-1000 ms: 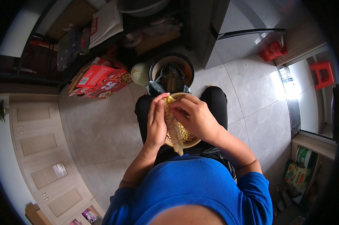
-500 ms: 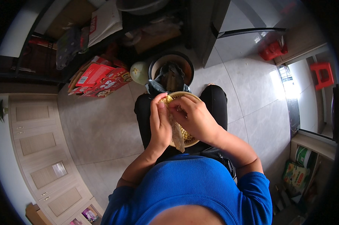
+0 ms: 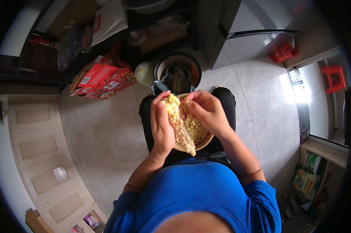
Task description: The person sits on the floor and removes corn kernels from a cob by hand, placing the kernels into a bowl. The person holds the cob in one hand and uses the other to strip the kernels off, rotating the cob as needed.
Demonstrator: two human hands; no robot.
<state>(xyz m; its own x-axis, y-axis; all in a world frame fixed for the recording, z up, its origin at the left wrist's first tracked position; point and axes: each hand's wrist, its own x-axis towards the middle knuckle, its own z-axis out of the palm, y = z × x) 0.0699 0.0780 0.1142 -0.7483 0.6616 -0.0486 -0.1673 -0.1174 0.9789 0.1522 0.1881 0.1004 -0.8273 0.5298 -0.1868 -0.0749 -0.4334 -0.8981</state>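
Note:
My left hand (image 3: 162,127) is closed along the left side of a corn cob (image 3: 182,131), which slants down toward me. Most of the cob is stripped pale, and yellow kernels cling around its far end. My right hand (image 3: 210,113) is held just right of that end, thumb and fingertips pinched on a small yellow kernel (image 3: 187,101). Below both hands a round, pale yellow basket (image 3: 205,145) rests on my lap. Loose corn kernels (image 3: 198,131) lie in it, partly hidden by the cob and my right hand.
Beyond my knees stands a round bin (image 3: 198,72) with a dark bag, beside a pale green melon or gourd (image 3: 144,73). Red cardboard boxes (image 3: 105,81) lean by a dark shelf at the left. A red stool (image 3: 333,78) is at far right.
My right hand has drawn back to the right from the cob, with a kernel at its fingertips. The cob has turned, so its far end shows more openly.

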